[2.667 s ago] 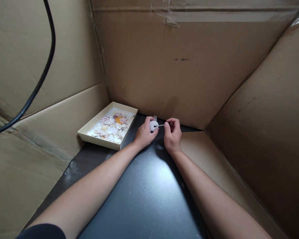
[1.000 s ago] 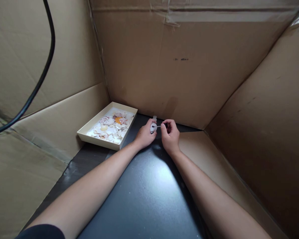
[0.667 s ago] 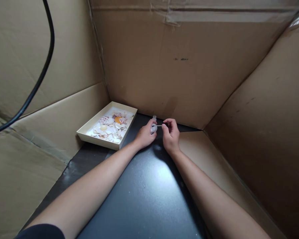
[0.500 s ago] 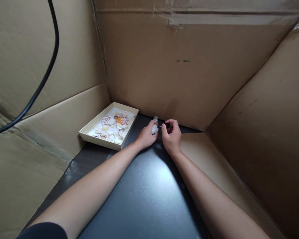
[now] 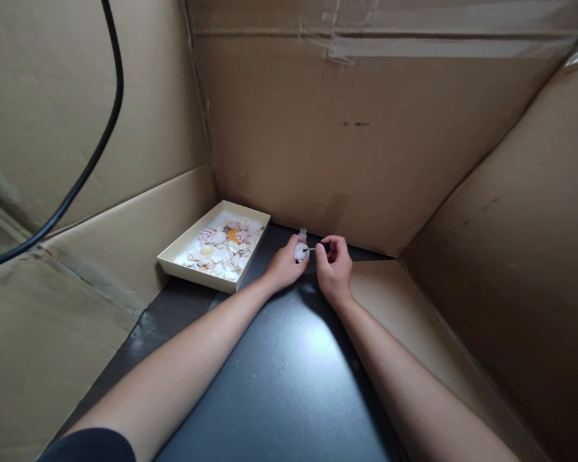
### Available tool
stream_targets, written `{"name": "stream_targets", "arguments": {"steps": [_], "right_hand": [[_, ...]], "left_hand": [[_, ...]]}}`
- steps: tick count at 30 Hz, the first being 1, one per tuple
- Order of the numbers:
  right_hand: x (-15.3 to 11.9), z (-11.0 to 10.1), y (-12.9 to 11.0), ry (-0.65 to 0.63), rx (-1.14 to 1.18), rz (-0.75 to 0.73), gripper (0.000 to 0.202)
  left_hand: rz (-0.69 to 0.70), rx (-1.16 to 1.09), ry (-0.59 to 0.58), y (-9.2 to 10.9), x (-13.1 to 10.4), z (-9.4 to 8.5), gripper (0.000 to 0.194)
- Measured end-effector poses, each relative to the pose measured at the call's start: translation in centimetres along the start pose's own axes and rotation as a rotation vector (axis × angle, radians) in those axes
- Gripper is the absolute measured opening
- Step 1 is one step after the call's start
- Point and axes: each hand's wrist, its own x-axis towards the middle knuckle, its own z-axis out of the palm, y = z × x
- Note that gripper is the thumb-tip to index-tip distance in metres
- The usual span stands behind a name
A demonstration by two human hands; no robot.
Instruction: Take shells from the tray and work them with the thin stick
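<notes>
My left hand (image 5: 285, 264) is closed, its fingers and thumb around a small white shell (image 5: 299, 254). In a pinch, my right hand (image 5: 335, 269) holds a thin brush (image 5: 312, 249). The brush has a pale stem, and its dark tip meets the face of the shell. Its other end is hidden by my fingers. Just beyond my left fingertips stands a small clear bottle (image 5: 302, 231), its lower part covered by the hand. Whether that hand touches the bottle, I cannot tell.
To the left, a cream box tray (image 5: 197, 278) holds many shells (image 5: 221, 247), an orange one among them. Cardboard walls (image 5: 289, 141) enclose the dark table (image 5: 270, 385). A cardboard sheet (image 5: 395, 289) lies at right, and a black cable (image 5: 101, 144) hangs at upper left.
My right hand has drawn slightly right, and the brush's stem now shows between the hands with its dark tip at the shell. The shell's face has turned more toward me.
</notes>
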Motion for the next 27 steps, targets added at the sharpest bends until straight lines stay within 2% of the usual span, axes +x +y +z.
{"name": "stream_targets", "arguments": {"steps": [4, 8, 13, 18, 21, 23, 25, 27], "right_hand": [[0.0, 0.0, 0.1, -0.025, 0.017, 0.007, 0.015], [0.0, 0.0, 0.2, 0.018, 0.029, 0.018, 0.018], [0.1, -0.2, 0.6, 0.086, 0.085, 0.099, 0.023], [0.2, -0.3, 1.1, 0.148, 0.199, 0.242, 0.025], [0.1, -0.3, 1.1, 0.129, 0.203, 0.263, 0.026], [0.0, -0.2, 1.0, 0.103, 0.193, 0.269, 0.027], [0.0, -0.2, 1.0, 0.086, 0.185, 0.277, 0.028], [0.0, -0.1, 1.0, 0.085, 0.177, 0.280, 0.028]], "left_hand": [[-0.026, 0.016, 0.002, 0.2, -0.1, 0.0, 0.033], [0.004, 0.002, 0.013, 0.2, -0.1, -0.2, 0.031], [0.101, 0.199, 0.096, 0.8, -0.5, -0.5, 0.032], [0.201, 0.378, -0.041, 3.7, -1.4, -1.6, 0.031], [0.279, 0.390, -0.126, 5.3, -1.5, -4.1, 0.029], [0.264, 0.409, -0.093, 5.6, -1.4, -6.8, 0.030], [0.156, 0.469, -0.002, 5.0, -1.1, -9.8, 0.032], [0.013, 0.550, -0.009, 3.6, -0.8, -12.5, 0.033]]}}
